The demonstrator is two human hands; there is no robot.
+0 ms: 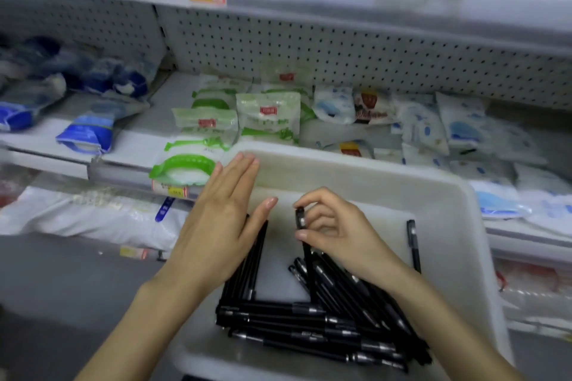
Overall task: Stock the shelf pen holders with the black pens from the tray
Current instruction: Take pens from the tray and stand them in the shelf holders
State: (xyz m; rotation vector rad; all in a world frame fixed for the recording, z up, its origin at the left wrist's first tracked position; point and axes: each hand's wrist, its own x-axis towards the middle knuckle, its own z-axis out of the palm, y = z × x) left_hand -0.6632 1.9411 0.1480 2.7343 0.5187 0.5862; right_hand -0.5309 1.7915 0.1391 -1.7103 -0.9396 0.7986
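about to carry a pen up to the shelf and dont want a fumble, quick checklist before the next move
1. Right hand grip: thumb and forefinger pinch the upper end of one black plastic pen. Ok.
2. Pen free to lift: its lower end runs into the heap of black pens. Cannot tell.
3. Left hand: flat, fingers straight, over the left row of pens, holding nothing. Ok.
4. Stock in the white plastic tray: many pens remain. Ok.
5. Shelf pen holders in sight: none visible, only green-and-white packets and other bags. Not ok.
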